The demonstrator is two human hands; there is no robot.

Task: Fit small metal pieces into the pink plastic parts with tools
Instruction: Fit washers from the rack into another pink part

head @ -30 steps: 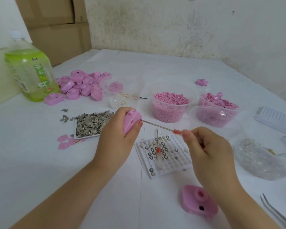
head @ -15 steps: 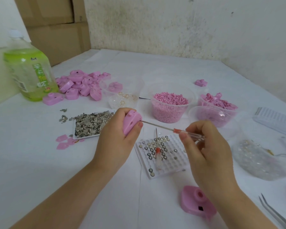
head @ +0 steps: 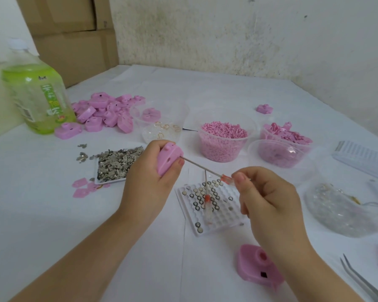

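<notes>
My single view, from the head
I look forward and down across the tabletop (head: 42, 225), close over the left hand (head: 146, 186) and right hand (head: 268, 205), far wall (head: 227, 35) beyond

Bottle (head: 37, 99) far left, heap of plastic parts (head: 105, 112) to its right, tray of metal pieces (head: 109, 182) in front of the heap. Grid tray (head: 227, 214) lies right of that, a loose screwdriver (head: 207, 198) on it, tubs (head: 254, 129) behind, tweezers (head: 358, 277) at near right

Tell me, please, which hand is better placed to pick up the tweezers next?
Probably the right hand: the tweezers lie on its side, at the lower right edge. It would first have to put down the screwdriver. The left hand grips a pink part farther away.
</notes>
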